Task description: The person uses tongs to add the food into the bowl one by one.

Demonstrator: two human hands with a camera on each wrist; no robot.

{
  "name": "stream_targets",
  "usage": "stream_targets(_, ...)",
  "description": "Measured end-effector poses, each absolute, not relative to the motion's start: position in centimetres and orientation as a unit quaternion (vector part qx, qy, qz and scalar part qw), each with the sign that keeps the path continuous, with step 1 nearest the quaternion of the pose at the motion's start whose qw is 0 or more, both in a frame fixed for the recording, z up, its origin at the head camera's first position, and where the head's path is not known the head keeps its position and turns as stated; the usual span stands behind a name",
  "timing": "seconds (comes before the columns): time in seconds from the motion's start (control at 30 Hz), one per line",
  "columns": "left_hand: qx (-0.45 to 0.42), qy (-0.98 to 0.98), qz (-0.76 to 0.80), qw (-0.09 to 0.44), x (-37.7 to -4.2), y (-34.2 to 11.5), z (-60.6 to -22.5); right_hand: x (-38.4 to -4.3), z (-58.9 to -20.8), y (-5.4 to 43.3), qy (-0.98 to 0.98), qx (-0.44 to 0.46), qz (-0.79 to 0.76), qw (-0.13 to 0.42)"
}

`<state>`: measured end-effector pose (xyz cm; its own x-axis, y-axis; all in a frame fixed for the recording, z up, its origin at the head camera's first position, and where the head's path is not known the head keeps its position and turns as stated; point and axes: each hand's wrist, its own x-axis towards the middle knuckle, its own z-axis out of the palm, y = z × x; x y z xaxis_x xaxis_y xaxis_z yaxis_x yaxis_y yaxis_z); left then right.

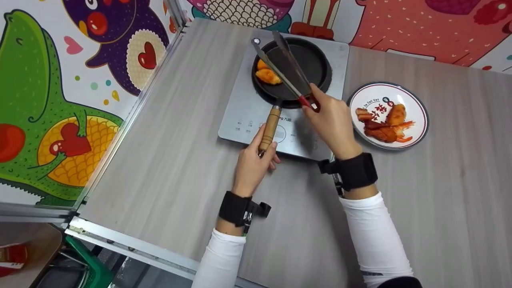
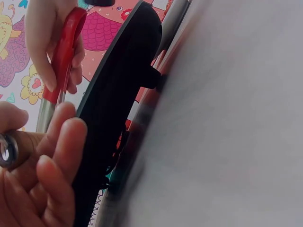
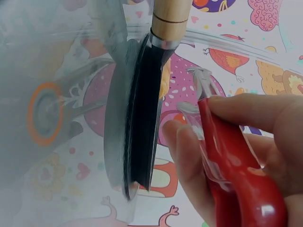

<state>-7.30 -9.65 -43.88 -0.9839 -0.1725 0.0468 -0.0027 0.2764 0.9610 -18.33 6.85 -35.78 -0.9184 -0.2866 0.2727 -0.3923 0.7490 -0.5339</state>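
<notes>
Gripping the wooden handle on the near side of the frying pan with the left hand; clamped round the tongs with the right hand, at the pan's near right edge. Slanting the tongs lengthwise across the pan from near right to far left, with their arms spread. Showing browned food pieces inside the pan, by its left side, just left of the tongs, not between the arms, nearer the right hand. Cannot tell the tongs' height above the pan
</notes>
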Motion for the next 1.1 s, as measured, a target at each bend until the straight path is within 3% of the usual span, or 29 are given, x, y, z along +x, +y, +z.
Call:
stream_targets(0.33,0.053,-0.789,-0.607,0.077,-7.4,-9.9,-43.8,-16.4,-36.4,9.7,-0.918,0.181,0.331,0.119)
stream_targets(0.6,0.052,-0.781,-0.619,0.067,-6.7,-9.6,-40.7,-14.4,-37.3,12.3,-0.915,0.174,0.338,0.138)
stream_targets(1.1,0.06,-0.778,-0.622,0.062,-6.3,-9.1,-40.6,-13.3,-37.6,16.9,-0.927,0.07,0.345,0.13)
